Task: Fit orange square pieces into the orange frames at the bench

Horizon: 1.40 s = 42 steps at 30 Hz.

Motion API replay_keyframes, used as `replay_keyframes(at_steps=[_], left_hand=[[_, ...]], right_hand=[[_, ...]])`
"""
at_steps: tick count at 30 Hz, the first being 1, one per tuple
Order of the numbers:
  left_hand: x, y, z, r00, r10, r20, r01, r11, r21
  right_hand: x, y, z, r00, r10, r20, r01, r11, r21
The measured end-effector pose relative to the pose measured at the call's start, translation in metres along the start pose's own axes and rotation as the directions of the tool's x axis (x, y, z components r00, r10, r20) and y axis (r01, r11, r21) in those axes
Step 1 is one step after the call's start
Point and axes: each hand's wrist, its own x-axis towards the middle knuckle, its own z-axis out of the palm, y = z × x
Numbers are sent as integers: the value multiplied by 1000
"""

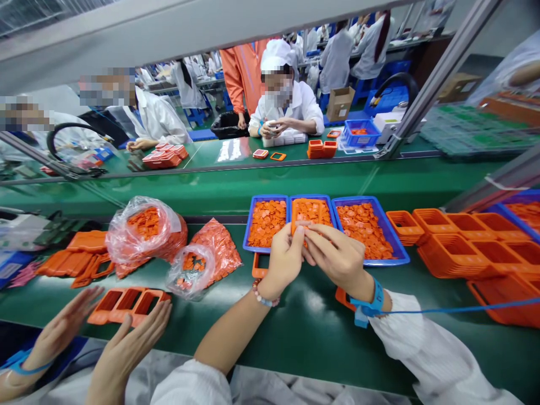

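Both my hands meet above the middle of the green bench. My left hand (287, 256) pinches an orange plastic frame (294, 212) by its near end. The fingers of my right hand (340, 259) are closed at the same end, partly hiding it; whether a small piece is between them I cannot make out. Just behind stand blue trays of small orange pieces: a left tray (245, 243), a middle one partly covered by the frame, and a right tray (400, 256). Another orange frame (257, 269) lies by my left wrist, and an orange part (343, 298) lies under my right wrist.
Stacked orange frames (451, 256) fill the right side. Plastic bags of orange pieces (145, 236) stand left. A co-worker's hands (135, 337) are over orange frames (122, 304) at lower left. A blue cord (464, 309) runs from my right wristband. Across the line sits another person (291, 107).
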Motion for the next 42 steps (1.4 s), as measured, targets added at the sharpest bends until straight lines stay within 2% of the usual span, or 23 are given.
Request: replay_keyframes(at_steps=[7, 12, 20, 23, 27, 29, 31, 33, 35, 37, 39, 42], left_hand=[[-2, 1, 2, 999, -33, -29, 33, 999, -14], [-5, 1, 4, 999, -47, -18, 46, 998, -41], [-3, 5, 0, 996, -59, -72, 50, 991, -125], [-2, 6, -1, 996, -31, -81, 22, 992, -121], [-2, 5, -1, 1000, 18, -14, -19, 996, -84], [-4, 5, -1, 999, 36, 15, -35, 997, -73], [-5, 5, -1, 998, 51, 27, -49, 996, -73], [-6, 6, -2, 998, 49, 42, -46, 997, -66], [-7, 8, -2, 998, 30, 58, -28, 998, -51], [-8, 10, -2, 997, 7, 72, -4, 999, -40], [-9, 12, -1, 996, -11, 84, 13, 999, -32], [-7, 13, -5, 992, -9, 122, 6, 1000, 23]], right_hand=[[2, -1, 0, 997, 81, 17, -79, 993, -87], [4, 0, -2, 999, 52, 14, -51, 997, -53], [11, -4, -5, 989, 42, 143, -39, 999, -18], [13, -5, -6, 980, 93, 176, -101, 994, 38], [16, -2, -10, 963, 251, 99, -266, 943, 199], [18, -1, -12, 928, 370, 48, -370, 894, 251], [19, -1, -13, 861, 502, 81, -499, 805, 321], [20, 0, -14, 762, 590, 267, -642, 634, 431], [20, 0, -14, 651, 576, 495, -756, 428, 496], [19, 1, -14, 581, 540, 609, -809, 298, 507], [19, 1, -14, 561, 543, 625, -820, 260, 511], [19, 2, -15, 568, 549, 613, -810, 245, 532]])
